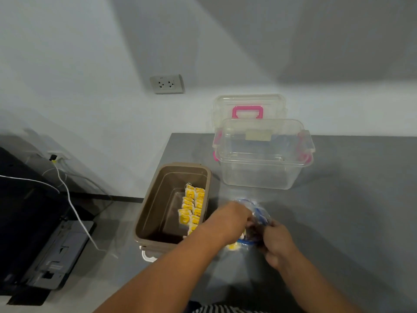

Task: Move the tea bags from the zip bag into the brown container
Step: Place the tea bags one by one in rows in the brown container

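1. Two bare hands meet at the zip bag [259,216] on the grey table [349,199]. The left hand [230,219] reaches into the bag's blue-edged mouth, its fingertips hidden inside, so whether they are pinching anything cannot be told.
2. Just right of it, the right hand [276,241] is pinched on the bag's near edge, holding the mouth apart.
3. A few yellow tea bags [234,245] show through the plastic beneath the left wrist.
4. Left of both hands stands the open brown container [153,213], with more yellow tea bags [193,206] lined along its right wall.
5. Beyond the hands sits a clear plastic box [261,168] with pink latches, its lid [248,107] propped against the wall behind.
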`<state>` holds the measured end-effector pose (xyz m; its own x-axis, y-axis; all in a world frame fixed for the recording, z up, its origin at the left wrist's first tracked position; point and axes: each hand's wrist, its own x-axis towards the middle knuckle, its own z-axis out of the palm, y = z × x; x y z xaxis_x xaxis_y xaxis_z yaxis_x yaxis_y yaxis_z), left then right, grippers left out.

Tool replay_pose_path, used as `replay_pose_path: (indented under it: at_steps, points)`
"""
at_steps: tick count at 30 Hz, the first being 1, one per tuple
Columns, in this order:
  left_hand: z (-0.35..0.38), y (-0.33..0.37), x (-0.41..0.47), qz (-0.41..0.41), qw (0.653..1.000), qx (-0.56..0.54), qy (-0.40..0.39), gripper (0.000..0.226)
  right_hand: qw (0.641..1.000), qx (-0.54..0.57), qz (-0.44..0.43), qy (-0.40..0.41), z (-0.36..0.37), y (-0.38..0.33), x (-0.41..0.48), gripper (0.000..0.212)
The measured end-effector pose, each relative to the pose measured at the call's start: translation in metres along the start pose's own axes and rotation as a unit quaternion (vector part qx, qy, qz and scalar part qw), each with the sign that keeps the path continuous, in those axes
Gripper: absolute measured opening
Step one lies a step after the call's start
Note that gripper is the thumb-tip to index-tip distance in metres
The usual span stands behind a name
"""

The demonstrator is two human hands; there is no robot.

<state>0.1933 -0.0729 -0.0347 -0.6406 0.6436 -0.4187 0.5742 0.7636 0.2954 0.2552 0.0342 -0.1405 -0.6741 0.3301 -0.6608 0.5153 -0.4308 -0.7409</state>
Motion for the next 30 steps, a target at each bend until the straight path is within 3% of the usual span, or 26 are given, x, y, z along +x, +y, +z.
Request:
replay_pose_path:
  at_steps: [4,13,18,21,30]
  points:
    - [0.017,-0.015,0.003,0.006,0.998,0.013,0.058,0.033,0.999,0.049,0.004,0.015,-0.004,-0.001,-0.002,0.034]
    - [0.022,-0.023,0.005,0.016,0.999,-0.025,0.037,0.024,0.986,0.164,-0.01,0.015,-0.001,-0.013,-0.013,0.028]
    - [0.022,-0.031,0.005,0.005,0.991,-0.068,0.115,0.019,0.989,0.143,-0.024,-0.032,0.001,-0.016,-0.016,0.02]
    - [0.017,-0.033,0.004,-0.002,0.987,-0.091,0.135,0.016,0.989,0.127,-0.04,-0.06,0.002,-0.017,-0.017,0.034]
    - [-0.016,-0.048,-0.015,0.014,0.967,-0.143,0.209,0.012,0.995,0.098,-0.036,0.003,0.011,-0.02,-0.011,0.037]
